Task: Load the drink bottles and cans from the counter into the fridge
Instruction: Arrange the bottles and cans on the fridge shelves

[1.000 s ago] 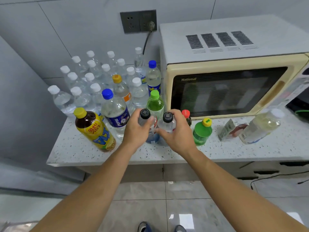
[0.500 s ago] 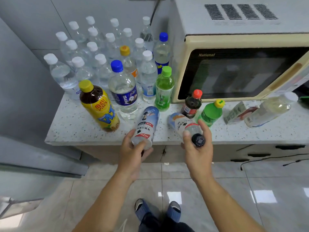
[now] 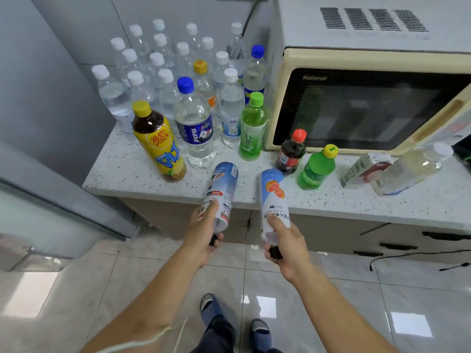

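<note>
One blue-labelled bottle [image 3: 221, 194] is gripped by the left hand [image 3: 204, 240], one orange-labelled bottle [image 3: 274, 202] by the right hand [image 3: 285, 247]; many bottles are left on the table [image 3: 122, 171], none judged loaded yet.

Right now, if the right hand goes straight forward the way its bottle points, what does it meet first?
Probably the small dark red-capped bottle. The right hand aims its orange-label bottle toward it, though depth is unclear; the base might pass just left of it toward the microwave.

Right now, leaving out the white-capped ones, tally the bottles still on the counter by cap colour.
Blue caps: 2
Yellow caps: 3
Green caps: 1
Red caps: 1
Total: 7
Not counted: the left bottle in the left hand, the right bottle in the right hand.
</note>
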Available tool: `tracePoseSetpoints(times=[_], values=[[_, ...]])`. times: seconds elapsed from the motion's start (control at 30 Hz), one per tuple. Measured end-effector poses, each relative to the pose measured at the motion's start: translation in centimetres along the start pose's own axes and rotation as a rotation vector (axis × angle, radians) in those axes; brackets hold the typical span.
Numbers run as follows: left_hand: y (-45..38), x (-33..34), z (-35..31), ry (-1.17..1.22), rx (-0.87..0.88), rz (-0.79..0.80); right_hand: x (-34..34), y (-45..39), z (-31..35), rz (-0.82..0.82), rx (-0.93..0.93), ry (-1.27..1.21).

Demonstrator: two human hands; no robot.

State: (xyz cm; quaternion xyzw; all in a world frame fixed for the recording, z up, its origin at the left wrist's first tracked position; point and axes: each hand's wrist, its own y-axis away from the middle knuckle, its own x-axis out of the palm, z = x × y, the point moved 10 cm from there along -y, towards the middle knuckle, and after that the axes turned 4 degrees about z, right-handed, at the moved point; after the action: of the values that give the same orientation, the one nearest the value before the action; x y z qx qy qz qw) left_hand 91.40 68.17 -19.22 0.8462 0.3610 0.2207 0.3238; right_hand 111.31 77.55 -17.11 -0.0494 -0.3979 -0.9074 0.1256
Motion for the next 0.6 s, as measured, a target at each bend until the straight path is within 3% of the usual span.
tracePoseSetpoints(times=[0.23,0.6], values=[[6.3,-5.2,5.8,0.091,0.001,-0.129,0.0,2.4,-2.5,0.197,-0.089,0.275],[18.4,-21.0,16.3,0.440,0.003,-0.546,12.7,8.8,-15.6,0.587,0.048,0.620]])
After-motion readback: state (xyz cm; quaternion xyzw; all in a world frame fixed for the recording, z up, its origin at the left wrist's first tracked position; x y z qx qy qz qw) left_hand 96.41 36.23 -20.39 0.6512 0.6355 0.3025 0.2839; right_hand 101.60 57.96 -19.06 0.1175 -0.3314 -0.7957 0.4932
